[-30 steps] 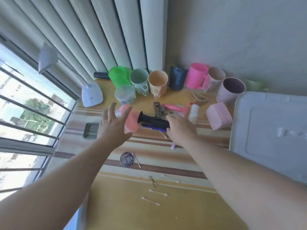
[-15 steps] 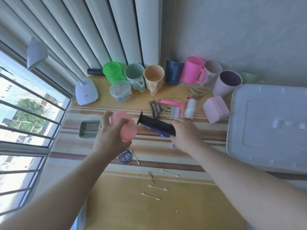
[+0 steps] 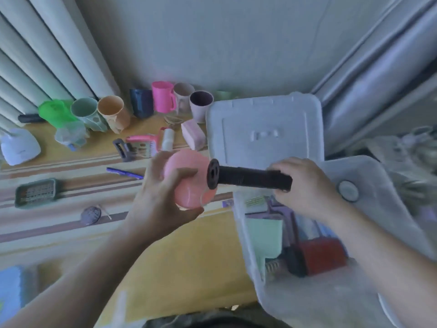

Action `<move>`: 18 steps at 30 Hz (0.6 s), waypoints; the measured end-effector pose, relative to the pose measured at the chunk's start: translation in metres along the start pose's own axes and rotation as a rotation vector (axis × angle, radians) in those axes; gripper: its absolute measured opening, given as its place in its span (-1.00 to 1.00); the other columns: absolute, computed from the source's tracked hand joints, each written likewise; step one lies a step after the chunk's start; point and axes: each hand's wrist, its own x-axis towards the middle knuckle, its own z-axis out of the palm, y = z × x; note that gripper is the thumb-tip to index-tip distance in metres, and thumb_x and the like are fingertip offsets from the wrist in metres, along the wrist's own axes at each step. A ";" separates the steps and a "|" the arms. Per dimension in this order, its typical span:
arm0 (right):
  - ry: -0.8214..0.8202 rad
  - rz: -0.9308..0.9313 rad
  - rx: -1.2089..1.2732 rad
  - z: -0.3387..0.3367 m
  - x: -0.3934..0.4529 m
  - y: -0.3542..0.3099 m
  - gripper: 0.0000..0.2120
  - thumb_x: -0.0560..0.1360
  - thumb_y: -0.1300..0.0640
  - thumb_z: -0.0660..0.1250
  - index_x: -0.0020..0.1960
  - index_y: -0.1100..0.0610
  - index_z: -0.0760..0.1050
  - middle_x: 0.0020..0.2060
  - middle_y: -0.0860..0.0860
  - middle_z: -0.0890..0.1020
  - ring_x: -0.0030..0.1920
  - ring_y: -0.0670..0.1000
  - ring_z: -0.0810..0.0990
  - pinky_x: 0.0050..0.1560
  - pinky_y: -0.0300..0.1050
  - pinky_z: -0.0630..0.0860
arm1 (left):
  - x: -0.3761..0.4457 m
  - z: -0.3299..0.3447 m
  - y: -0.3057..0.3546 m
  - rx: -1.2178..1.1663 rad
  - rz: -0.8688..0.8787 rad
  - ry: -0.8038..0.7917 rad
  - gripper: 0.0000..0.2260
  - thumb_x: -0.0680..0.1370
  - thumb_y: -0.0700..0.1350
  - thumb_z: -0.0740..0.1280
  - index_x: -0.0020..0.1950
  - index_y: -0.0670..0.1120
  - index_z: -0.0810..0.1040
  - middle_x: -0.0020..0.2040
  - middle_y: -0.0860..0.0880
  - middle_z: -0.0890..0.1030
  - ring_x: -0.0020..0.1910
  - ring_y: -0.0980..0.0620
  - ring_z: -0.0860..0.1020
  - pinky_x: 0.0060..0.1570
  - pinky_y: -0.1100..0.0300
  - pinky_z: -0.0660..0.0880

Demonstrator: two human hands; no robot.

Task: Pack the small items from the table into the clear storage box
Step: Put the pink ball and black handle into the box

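Observation:
My left hand (image 3: 163,197) is shut on a round pink container (image 3: 189,178), held above the table near its right side. A black ribbed handle grip (image 3: 248,178) lies level in my right hand (image 3: 305,185), flanged end pointing left and touching the pink container. Both are just left of and above the clear storage box (image 3: 387,204), which stands open at the right with a red item (image 3: 324,256), a green sheet (image 3: 264,235) and other things inside. The box's white lid (image 3: 262,129) lies behind it on the table.
A row of coloured cups (image 3: 113,114) lines the back wall. On the striped tablecloth lie a blue pen (image 3: 124,173), a pink comb (image 3: 142,145), a white tube (image 3: 167,139), a pink block (image 3: 193,134), a green grater (image 3: 35,192), a needle disc (image 3: 91,215) and a white lamp base (image 3: 20,146).
Both hands closed on their items, lifted them off the table and carried them right toward the open box. The view swung right, bringing the box into sight. The blue pen stayed on the table.

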 end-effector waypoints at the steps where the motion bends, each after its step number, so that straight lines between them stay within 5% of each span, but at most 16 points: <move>1: 0.007 0.041 0.027 -0.008 -0.021 0.015 -0.61 0.28 0.11 0.40 0.09 -0.16 0.58 -0.09 -0.14 0.62 -0.08 0.07 0.59 -0.02 0.04 0.55 | 0.001 0.011 0.020 -0.020 0.028 0.005 -0.23 0.18 0.06 0.71 0.33 0.00 0.54 0.45 -0.12 0.27 0.40 -0.12 0.33 0.14 -0.15 0.57; 6: 0.016 0.191 0.193 -0.021 -0.103 0.080 -0.65 0.32 0.18 0.51 0.05 -0.09 0.60 -0.10 -0.14 0.63 -0.05 -0.05 0.60 -0.01 -0.02 0.58 | -0.004 0.055 0.103 -0.032 0.076 0.035 -0.25 0.18 0.09 0.72 0.32 0.03 0.56 0.48 -0.12 0.29 0.41 -0.09 0.35 0.27 0.27 0.32; 11: -0.167 0.241 -0.010 0.010 -0.144 0.139 -0.73 0.35 0.19 0.42 -0.02 -0.09 0.53 -0.14 -0.17 0.51 0.00 0.07 0.56 -0.08 -0.03 0.49 | -0.014 0.083 0.145 0.051 -0.015 0.079 -0.21 0.14 0.03 0.74 0.33 0.04 0.55 0.47 -0.13 0.30 0.33 -0.11 0.33 0.12 0.03 0.41; 18: -0.350 0.142 -0.202 0.041 -0.129 0.147 -0.71 0.54 0.32 0.27 0.10 -0.05 0.52 0.18 -0.07 0.54 0.39 0.20 0.37 0.12 0.08 0.48 | -0.024 0.115 0.181 0.026 -0.008 -0.049 -0.21 0.19 0.15 0.69 0.36 0.15 0.46 0.45 -0.04 0.27 0.31 -0.13 0.40 0.13 0.17 0.45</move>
